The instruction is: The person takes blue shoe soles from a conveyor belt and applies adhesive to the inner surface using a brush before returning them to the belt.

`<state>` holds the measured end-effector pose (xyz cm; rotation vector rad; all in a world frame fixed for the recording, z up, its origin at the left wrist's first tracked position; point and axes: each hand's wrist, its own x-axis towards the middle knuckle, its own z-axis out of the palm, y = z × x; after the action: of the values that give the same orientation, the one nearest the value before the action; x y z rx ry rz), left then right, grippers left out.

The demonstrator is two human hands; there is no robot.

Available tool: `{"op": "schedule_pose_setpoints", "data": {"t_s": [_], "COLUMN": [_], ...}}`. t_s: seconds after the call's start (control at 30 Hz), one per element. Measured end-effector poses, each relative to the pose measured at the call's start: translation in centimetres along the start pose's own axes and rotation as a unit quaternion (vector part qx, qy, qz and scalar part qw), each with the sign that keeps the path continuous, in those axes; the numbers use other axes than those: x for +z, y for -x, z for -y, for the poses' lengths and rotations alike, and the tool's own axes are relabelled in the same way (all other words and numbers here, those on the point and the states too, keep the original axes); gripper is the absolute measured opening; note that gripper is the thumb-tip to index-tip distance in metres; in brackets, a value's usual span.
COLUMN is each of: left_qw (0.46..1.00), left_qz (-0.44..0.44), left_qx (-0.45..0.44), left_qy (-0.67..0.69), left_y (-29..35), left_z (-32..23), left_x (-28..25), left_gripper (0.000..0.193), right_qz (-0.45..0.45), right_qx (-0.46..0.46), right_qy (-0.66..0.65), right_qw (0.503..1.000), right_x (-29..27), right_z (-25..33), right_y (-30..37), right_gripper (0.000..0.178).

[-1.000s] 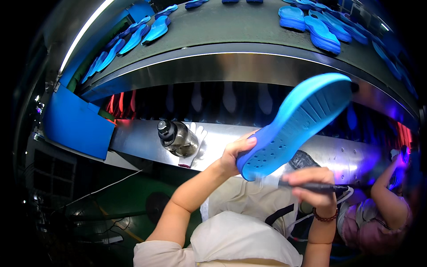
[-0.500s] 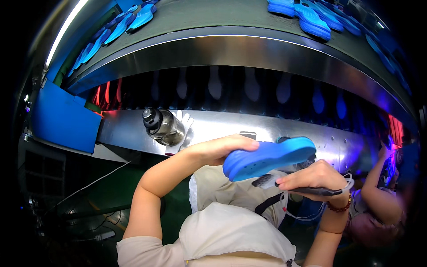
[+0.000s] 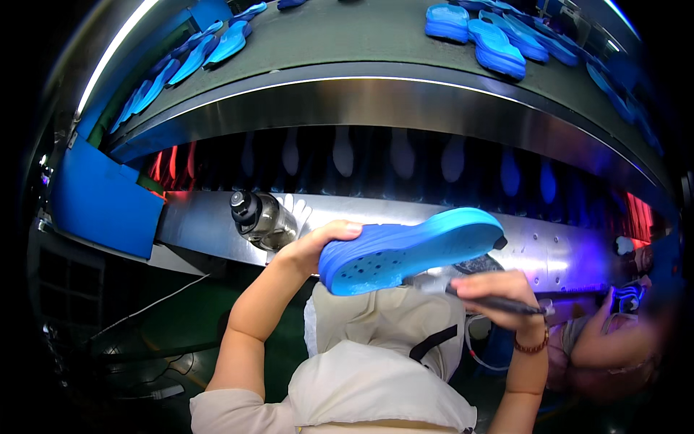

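Observation:
A thick blue shoe sole [image 3: 412,253] is tilted in front of my body, with small holes and a wet-looking sheen on its light blue face. My left hand [image 3: 314,249] is closed round one end of it, thumb along the upper edge. In my right hand [image 3: 495,289] is a brush [image 3: 512,306] with a dark handle and a thin clear tube at its end. Its blurred head reaches the lower edge of the sole; whether it touches is hard to tell. A dark dish [image 3: 478,265] shows partly behind the sole and my right hand.
A metal ledge [image 3: 206,224] ahead carries a dark-capped bottle [image 3: 266,223] and a white glove [image 3: 298,210]. Above it runs a green belt [image 3: 340,40] with several blue soles [image 3: 497,49]. Another person [image 3: 611,340] works at the right. A blue box [image 3: 105,206] stands left.
The sole has moved left and turned, showing more of its holed face. My right hand has shifted left with the brush, bringing the brush head to the sole's edge.

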<state>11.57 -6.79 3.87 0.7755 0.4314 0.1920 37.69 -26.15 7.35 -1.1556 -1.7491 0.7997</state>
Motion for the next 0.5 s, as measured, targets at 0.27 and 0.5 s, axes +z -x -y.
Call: {"op": "schedule_pose_setpoints", "data": {"t_s": [0.27, 0.5], "left_qw": [0.942, 0.954], "left_qz": [0.156, -0.023], "left_qx": [0.164, 0.182], "left_qy": [0.248, 0.236], "left_y": [-5.4, -6.8], "left_z": [3.9, 5.2], "left_x": [1.8, 2.4], "left_gripper": [0.085, 0.095], "right_qz": [-0.139, -0.134], "right_qx": [0.040, -0.063], "right_qy": [-0.008, 0.110], "right_qw": [0.989, 0.983], "right_x": [2.9, 5.8], "right_z": [0.3, -1.0], "right_y": [-2.2, -4.6], "right_gripper": [0.022, 0.016]}}
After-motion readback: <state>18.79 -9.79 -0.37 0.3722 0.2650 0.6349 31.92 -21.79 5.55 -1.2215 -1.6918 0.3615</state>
